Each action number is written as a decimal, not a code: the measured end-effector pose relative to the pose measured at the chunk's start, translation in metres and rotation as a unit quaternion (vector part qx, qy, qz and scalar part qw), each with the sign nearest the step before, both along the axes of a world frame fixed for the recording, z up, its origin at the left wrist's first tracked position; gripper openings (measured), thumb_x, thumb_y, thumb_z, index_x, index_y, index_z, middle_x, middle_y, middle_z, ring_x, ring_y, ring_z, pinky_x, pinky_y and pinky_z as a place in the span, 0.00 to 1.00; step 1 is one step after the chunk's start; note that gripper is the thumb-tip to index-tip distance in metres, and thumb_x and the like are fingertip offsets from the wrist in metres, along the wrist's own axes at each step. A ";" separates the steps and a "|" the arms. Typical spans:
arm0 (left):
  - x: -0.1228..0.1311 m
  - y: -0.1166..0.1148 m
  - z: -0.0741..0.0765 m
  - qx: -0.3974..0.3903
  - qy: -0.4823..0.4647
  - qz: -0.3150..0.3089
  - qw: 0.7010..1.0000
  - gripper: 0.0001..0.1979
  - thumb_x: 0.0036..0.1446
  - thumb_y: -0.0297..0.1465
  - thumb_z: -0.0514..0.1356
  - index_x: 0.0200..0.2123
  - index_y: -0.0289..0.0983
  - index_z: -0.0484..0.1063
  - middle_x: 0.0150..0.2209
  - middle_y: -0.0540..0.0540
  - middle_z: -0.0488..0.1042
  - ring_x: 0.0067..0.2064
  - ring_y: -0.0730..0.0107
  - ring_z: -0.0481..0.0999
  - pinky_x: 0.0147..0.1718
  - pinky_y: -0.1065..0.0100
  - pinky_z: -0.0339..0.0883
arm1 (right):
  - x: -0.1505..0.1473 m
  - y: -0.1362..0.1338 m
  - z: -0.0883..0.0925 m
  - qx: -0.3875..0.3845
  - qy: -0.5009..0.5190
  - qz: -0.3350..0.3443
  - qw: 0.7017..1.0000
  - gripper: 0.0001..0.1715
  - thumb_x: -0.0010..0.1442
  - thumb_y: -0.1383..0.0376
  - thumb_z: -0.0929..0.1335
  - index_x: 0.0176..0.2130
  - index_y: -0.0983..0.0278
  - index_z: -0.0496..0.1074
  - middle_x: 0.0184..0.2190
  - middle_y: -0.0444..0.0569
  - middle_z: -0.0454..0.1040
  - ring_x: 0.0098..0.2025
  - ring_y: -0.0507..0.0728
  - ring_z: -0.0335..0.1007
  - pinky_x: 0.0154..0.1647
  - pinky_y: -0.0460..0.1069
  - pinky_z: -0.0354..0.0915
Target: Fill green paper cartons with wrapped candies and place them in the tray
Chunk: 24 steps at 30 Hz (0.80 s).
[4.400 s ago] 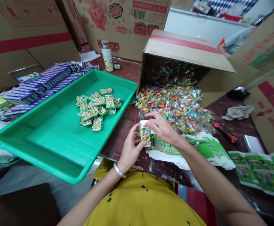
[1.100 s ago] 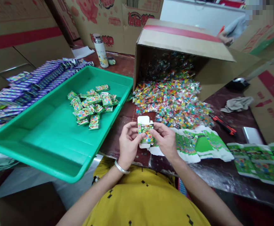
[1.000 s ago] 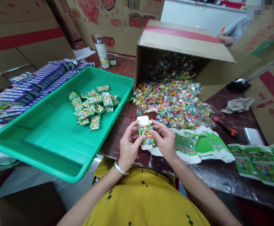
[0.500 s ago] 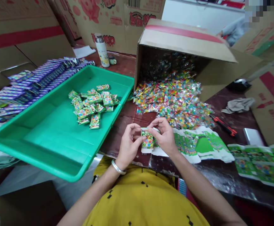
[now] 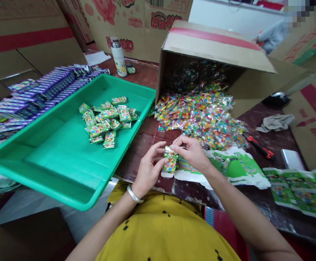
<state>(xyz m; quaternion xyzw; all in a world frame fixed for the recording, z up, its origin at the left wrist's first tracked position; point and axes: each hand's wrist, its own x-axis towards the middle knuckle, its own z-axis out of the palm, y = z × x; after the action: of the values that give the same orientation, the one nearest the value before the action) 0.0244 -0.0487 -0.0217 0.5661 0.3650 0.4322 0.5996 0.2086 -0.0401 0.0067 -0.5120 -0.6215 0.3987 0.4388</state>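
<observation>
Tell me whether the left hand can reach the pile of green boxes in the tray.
Probably yes: the pile lies ahead and left of the left hand, the tray is open-topped, nothing stands between. But that hand holds a small box with the right hand.

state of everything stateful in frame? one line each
small green box, upright, gripped by both hands, top flap folded down
left hand, gripping its side
right hand, fingers on its top
big carton, on its side, open
candy packets, spilled in loose heap
green tray, holds heaped closed boxes
flat cartons, unfolded, lying flat
flask, upright, capped
</observation>
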 end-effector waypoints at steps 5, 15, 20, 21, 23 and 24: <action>-0.001 0.003 -0.004 -0.018 -0.010 0.011 1.000 0.13 0.58 0.29 0.63 0.47 0.38 0.73 0.44 0.45 0.77 0.44 0.67 0.77 0.43 0.69 0.73 | 0.003 -0.006 0.001 0.031 -0.060 0.067 0.996 0.07 0.61 0.59 0.70 0.34 0.61 0.75 0.39 0.49 0.74 0.42 0.57 0.72 0.34 0.48 0.66; 0.001 0.018 -0.019 -0.187 -0.059 0.066 0.978 0.21 0.49 0.35 0.69 0.43 0.37 0.64 0.33 0.51 0.71 0.29 0.73 0.75 0.22 0.73 0.72 | 0.056 0.090 -0.024 0.053 -0.415 -0.169 0.893 0.12 0.56 0.66 0.72 0.43 0.62 0.75 0.39 0.54 0.78 0.44 0.65 0.71 0.42 0.55 0.63; -0.004 0.020 -0.021 -0.212 -0.062 0.048 0.974 0.27 0.49 0.32 0.68 0.52 0.36 0.67 0.50 0.42 0.72 0.37 0.68 0.78 0.37 0.61 0.78 | 0.057 0.094 -0.020 0.052 -0.371 -0.129 0.918 0.06 0.59 0.66 0.69 0.36 0.60 0.78 0.34 0.47 0.79 0.36 0.57 0.73 0.37 0.50 0.63; -0.005 0.022 -0.024 -0.197 -0.051 0.043 0.978 0.25 0.50 0.32 0.67 0.52 0.36 0.69 0.50 0.42 0.72 0.39 0.67 0.78 0.39 0.62 0.78 | 0.058 0.090 -0.013 0.053 -0.346 -0.117 0.929 0.07 0.60 0.65 0.68 0.37 0.60 0.78 0.34 0.46 0.79 0.35 0.56 0.73 0.36 0.50 0.63; -0.006 0.024 -0.030 -0.158 -0.013 0.033 0.987 0.21 0.52 0.32 0.66 0.50 0.36 0.72 0.48 0.43 0.74 0.41 0.66 0.76 0.38 0.65 0.76 | 0.062 0.080 0.007 0.058 -0.288 -0.071 0.953 0.08 0.61 0.64 0.67 0.37 0.60 0.78 0.33 0.46 0.79 0.34 0.56 0.72 0.36 0.50 0.63; -0.006 0.025 -0.033 -0.137 0.008 0.030 0.990 0.19 0.52 0.32 0.65 0.49 0.36 0.73 0.47 0.43 0.75 0.41 0.66 0.75 0.37 0.67 0.75 | 0.062 0.074 0.018 0.059 -0.270 -0.036 0.960 0.08 0.61 0.64 0.67 0.37 0.60 0.78 0.33 0.46 0.79 0.34 0.56 0.72 0.35 0.51 0.63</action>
<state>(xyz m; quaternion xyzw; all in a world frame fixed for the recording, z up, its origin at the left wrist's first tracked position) 0.0183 -0.0236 -0.0550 0.4707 0.4419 0.3912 0.6559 0.2711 0.0340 0.0244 -0.5960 -0.7205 0.1917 0.2983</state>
